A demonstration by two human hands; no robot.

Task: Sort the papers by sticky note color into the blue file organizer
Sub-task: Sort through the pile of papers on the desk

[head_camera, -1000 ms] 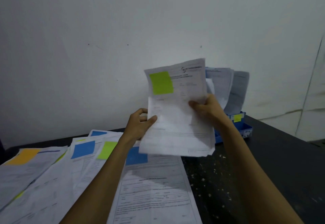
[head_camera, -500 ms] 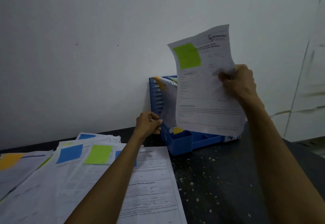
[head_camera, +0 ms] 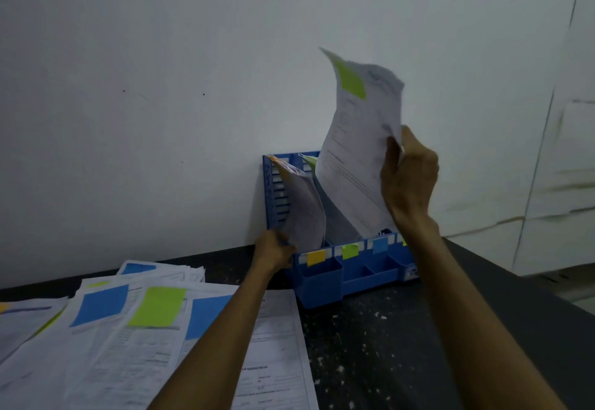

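The right hand (head_camera: 409, 180) pinches a green-noted sheet (head_camera: 357, 164), whose lower edge is inside the blue file organizer (head_camera: 322, 284) at one o'clock. The left hand (head_camera: 273, 250) fingers curl round its left corner. A few sheets stand filed; the papers (head_camera: 128, 329) at eight o'clock on the table (head_camera: 402, 345) await sorting.

Office-type desk: printed forms (head_camera: 135, 338) w/ sticky notes, blue file organizer (head_camera: 325, 280), plain wall (head_camera: 161, 87)

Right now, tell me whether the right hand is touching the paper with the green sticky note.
Touching. The head view shows the right hand pinching the paper with the green sticky note by its right edge, above the blue file organizer.
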